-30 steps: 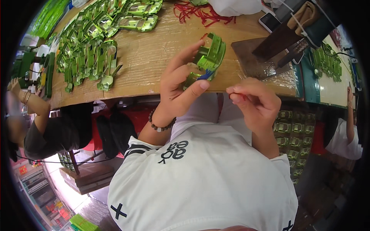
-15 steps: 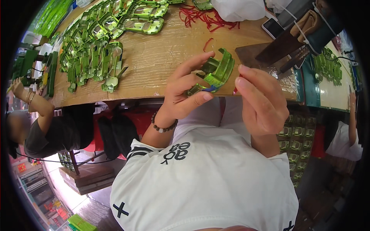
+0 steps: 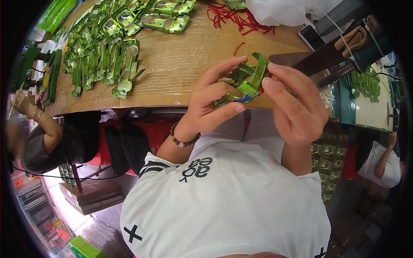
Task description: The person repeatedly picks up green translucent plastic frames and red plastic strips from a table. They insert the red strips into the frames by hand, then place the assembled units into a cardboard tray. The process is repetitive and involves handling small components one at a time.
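My left hand (image 3: pixel 205 105), with a beaded bracelet at the wrist, is closed around a glossy green toy car shell (image 3: pixel 254 85) just above the table's front edge. The shell is tilted, one end toward my right hand, and has a blue patch on its lower side. My right hand (image 3: pixel 297 101) pinches a small red plastic strip (image 3: pixel 261 91) against that end of the shell; fingers cover most of the strip. Farther back on the table lie a heap of red strips (image 3: pixel 238 19) and one loose red strip (image 3: pixel 239 47).
Many green car shells (image 3: pixel 124 58) crowd the table's left side. A white plastic bag (image 3: pixel 275 10), a phone (image 3: pixel 312 38) and a dark machine arm (image 3: pixel 320 56) stand at the back right. Co-workers sit left (image 3: pixel 49 133) and right (image 3: pixel 380 163). Trayed shells (image 3: pixel 329 163) are below right.
My right hand has brought the red strip up to the end of the car shell, where a gap showed before. The shell and left hand have shifted slightly right.
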`<state>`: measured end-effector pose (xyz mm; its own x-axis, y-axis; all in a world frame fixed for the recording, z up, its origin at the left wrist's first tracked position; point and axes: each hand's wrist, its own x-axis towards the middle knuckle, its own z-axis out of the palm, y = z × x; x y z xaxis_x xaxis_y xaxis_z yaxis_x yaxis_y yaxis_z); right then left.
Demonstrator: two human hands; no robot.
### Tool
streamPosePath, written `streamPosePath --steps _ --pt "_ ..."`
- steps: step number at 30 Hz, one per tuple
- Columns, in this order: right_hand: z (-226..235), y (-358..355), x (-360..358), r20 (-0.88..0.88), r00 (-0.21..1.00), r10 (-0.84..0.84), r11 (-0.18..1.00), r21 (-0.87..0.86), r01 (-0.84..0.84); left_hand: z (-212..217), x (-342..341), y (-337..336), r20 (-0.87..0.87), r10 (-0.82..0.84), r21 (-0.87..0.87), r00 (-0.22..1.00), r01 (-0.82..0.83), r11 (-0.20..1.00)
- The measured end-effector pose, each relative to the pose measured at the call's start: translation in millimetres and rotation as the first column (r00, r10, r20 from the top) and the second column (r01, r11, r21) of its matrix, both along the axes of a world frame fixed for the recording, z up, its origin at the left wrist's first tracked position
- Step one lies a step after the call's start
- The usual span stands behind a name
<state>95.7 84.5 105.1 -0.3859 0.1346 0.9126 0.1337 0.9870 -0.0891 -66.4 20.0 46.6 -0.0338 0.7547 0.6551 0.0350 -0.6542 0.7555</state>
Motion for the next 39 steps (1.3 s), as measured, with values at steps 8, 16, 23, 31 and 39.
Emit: streamPosePath --steps 8,16,23,31,39 --pt "-11.8 -16.6 -11.8 -0.136 0.991 0.002 0.968 -0.249 -0.036 -0.1 1.3 0.4 -0.009 0.058 0.013 0.998 -0.058 0.998" --pt "-10.1 -10.8 -11.8 -0.167 0.981 0.096 0.944 -0.297 -0.142 -0.4 0.4 1.0 -0.032 0.054 0.030 0.998 -0.053 0.998" --pt "-23.9 -7.9 -16.0 -0.209 0.967 0.146 0.949 -0.247 -0.196 0.0 -1.0 2.0 -0.074 0.052 0.067 0.996 -0.047 0.997" --pt "-23.9 -7.8 -15.9 -0.187 0.979 0.078 0.950 -0.283 -0.130 2.2 1.6 1.1 0.027 0.019 -0.021 0.999 -0.018 1.000" --pt "-14.9 -20.2 -3.6 -0.255 0.956 0.145 0.774 -0.573 -0.270 1.8 -1.0 -0.8 -0.106 0.066 0.043 0.992 -0.062 0.997"
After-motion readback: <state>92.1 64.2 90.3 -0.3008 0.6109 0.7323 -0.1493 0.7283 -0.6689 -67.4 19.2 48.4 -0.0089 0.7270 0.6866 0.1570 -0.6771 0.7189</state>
